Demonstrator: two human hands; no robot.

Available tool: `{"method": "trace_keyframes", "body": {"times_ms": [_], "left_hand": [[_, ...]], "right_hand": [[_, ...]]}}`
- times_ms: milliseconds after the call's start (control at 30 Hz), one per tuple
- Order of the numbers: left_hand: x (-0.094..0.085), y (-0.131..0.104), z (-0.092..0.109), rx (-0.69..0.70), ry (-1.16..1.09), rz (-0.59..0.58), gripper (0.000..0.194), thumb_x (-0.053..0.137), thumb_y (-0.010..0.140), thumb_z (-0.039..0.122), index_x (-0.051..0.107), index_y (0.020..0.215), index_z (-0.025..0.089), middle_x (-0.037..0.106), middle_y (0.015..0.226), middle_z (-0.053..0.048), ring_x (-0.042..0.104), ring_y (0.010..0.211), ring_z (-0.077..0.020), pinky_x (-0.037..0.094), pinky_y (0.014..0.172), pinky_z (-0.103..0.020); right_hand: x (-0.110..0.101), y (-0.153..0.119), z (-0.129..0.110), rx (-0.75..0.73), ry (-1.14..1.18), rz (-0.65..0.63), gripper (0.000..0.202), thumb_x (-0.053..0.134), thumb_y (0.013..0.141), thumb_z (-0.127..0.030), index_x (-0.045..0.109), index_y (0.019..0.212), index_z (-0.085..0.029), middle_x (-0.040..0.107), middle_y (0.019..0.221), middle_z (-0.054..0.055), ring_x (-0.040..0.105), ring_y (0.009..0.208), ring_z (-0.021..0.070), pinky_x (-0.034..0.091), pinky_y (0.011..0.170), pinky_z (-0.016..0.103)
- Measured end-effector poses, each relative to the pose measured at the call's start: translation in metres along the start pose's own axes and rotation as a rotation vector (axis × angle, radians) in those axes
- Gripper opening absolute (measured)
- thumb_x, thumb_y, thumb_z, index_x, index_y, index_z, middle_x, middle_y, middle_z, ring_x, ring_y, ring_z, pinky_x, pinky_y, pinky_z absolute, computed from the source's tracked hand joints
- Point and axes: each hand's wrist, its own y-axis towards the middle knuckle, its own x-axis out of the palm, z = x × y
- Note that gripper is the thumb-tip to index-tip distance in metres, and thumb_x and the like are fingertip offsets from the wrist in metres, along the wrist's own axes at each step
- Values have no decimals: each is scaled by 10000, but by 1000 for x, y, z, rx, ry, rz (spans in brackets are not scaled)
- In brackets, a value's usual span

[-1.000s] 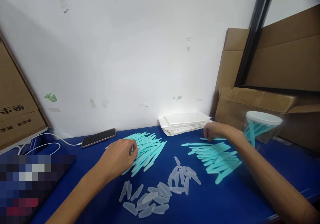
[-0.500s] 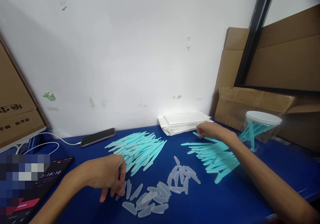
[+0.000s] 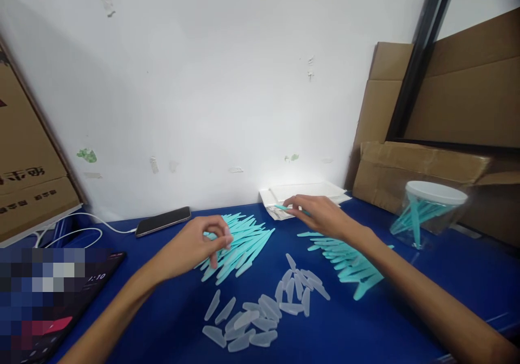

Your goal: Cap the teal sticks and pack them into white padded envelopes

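My right hand point(image 3: 314, 212) pinches a turquoise eyebrow razor point(image 3: 281, 207), whose tip points left over the white stack. Below that hand lies a fanned pile of turquoise eyebrow razors point(image 3: 353, 264). Fingers curled, my left hand point(image 3: 207, 242) hovers by another heap of turquoise razors point(image 3: 247, 245). A clear blade cap is pinched in its fingertips, mostly hidden by them. Several loose translucent blade caps point(image 3: 264, 323) are scattered on the blue table point(image 3: 170, 320) between and in front of the hands.
A clear tub with a white lid point(image 3: 436, 192) holds more turquoise razors at the right. White flat packs point(image 3: 337, 190) lie against the wall. A phone on a cable point(image 3: 162, 222) and a larger dark device point(image 3: 81, 304) are at the left. Cardboard boxes point(image 3: 422, 161) flank the table.
My left hand has lifted a cap from the table and moved up and right. My right hand has drawn a razor off the right pile and carried it left.
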Motion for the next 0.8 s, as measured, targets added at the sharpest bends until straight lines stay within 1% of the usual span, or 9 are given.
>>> {"method": "trace_keyframes", "body": {"times_ms": [33,67,133,267,400,500,600,700,800], "left_hand": [[7,4,-2,22,-45,86,345,521,878,542,565,905,201,716,916,-34,698,565,-163,506,622,-281],[15,7,-3,39,-93,142,355,509,891,548,551,969,204,719,920,-41,700,566,-169,500,603,-280],[27,12,-8,51,-176,202,367,531,891,547,525,1036,210,730,931,-50,709,585,-182,474,548,-263],[39,14,-12,70,-247,286,342,586,886,527,539,1013,213,733,950,-54,722,620,-186,406,486,-232],[46,13,-9,64,-274,238,309,568,912,508,533,1005,216,734,971,-49,715,597,-170,380,472,-226],[53,12,-8,63,-293,199,298,556,925,504,529,998,216,739,980,-49,706,573,-161,362,459,-223],[58,12,-8,80,-314,187,290,568,926,497,529,993,217,741,935,-34,709,573,-160,343,460,-215],[62,11,-7,92,-321,171,270,575,932,473,528,984,213,740,904,-25,710,573,-157,366,494,-219],[66,11,-4,113,-335,158,250,593,926,443,520,939,204,737,893,-23,708,581,-154,426,552,-238]], "right_hand": [[4,0,-7,-30,24,4,309,402,1047,-359,605,1221,-204,714,1145,88,700,892,209,516,730,314],[8,0,-13,-62,46,9,308,400,1051,-358,602,1223,-202,711,1162,84,700,930,211,520,749,313],[14,0,-24,-110,74,-10,299,397,1057,-348,590,1238,-209,713,1175,64,703,960,203,519,764,301],[21,0,-37,-156,78,-42,294,390,1063,-340,578,1257,-222,736,1109,43,713,877,178,501,710,280],[22,-1,-43,-174,86,-27,295,396,1063,-342,578,1259,-218,746,1054,46,698,802,155,467,662,265],[23,-2,-46,-190,74,-22,302,387,1066,-357,579,1252,-215,754,979,37,654,672,132,407,580,255],[24,-2,-49,-205,74,-11,290,379,1068,-357,575,1235,-224,752,943,26,621,629,125,347,540,252],[24,-2,-54,-205,97,-19,278,389,1065,-367,565,1228,-225,746,883,18,595,592,121,287,517,244],[26,-2,-62,-155,187,-60,323,411,1055,-405,497,1286,-197,717,777,0,557,543,116,275,514,227]]}}
